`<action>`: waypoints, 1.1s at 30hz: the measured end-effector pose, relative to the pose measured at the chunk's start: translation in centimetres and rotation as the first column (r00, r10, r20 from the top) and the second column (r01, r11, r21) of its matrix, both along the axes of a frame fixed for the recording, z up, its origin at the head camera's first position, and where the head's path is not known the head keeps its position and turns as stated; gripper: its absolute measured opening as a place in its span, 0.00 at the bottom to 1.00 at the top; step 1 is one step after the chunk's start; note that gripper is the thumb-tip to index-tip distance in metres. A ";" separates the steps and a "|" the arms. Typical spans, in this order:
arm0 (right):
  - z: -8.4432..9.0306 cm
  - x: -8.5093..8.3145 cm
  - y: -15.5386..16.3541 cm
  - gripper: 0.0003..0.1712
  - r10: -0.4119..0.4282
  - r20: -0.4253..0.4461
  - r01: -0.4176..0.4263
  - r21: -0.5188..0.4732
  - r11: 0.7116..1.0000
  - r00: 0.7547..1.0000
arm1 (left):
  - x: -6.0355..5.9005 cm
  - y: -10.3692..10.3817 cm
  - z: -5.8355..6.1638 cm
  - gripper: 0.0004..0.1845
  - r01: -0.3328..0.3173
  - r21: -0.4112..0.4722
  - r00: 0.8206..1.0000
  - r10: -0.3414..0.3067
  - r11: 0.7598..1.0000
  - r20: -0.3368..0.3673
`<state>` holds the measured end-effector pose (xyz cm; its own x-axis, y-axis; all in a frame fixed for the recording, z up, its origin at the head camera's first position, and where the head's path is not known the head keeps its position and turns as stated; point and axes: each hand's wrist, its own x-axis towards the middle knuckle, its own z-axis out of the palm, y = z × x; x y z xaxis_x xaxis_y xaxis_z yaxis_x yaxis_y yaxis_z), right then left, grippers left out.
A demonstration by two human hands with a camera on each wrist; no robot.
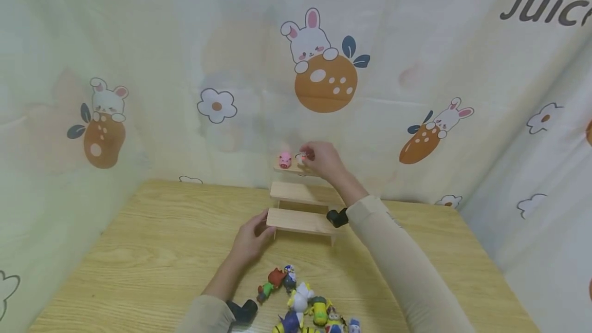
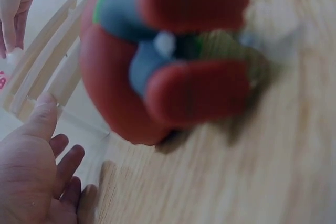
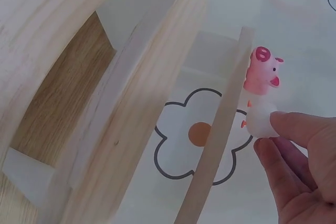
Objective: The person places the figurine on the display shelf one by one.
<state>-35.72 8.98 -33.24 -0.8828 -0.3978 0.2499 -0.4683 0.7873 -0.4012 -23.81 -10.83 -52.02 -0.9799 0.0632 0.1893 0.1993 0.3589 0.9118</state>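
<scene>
Only my right wrist view shows the small white figure [image 3: 260,121] pinched in my right hand [image 1: 322,159] beside the pink pig [image 1: 284,160] on the far top shelf [image 1: 291,167], while my left hand [image 1: 252,238], fingers relaxed, steadies the near step [image 1: 300,221].

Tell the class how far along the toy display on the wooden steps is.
Done: a pink pig stands on the top step. In hand: the right hand pinches a small white toy beside it, while the left hand steadies the bottom step. Left: the pile of toys on the table; two lower steps are bare.
</scene>
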 end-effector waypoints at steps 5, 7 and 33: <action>-0.2 -0.1 -0.3 0.15 -0.014 0.022 0.014 0.005 1.000 1.000 | 0.0 0.0 -0.1 0.34 0.000 -0.013 1.000 0.000 1.000 -0.007; -0.2 -0.1 -0.4 0.15 -0.019 0.025 0.019 0.006 1.000 0.999 | 0.1 0.1 0.0 0.34 -0.003 -0.018 1.000 0.003 1.000 -0.011; 0.1 -0.3 -0.7 0.16 -0.037 0.049 0.035 0.043 0.998 0.998 | 0.5 0.2 0.3 0.34 -0.007 -0.008 1.000 0.007 1.000 -0.017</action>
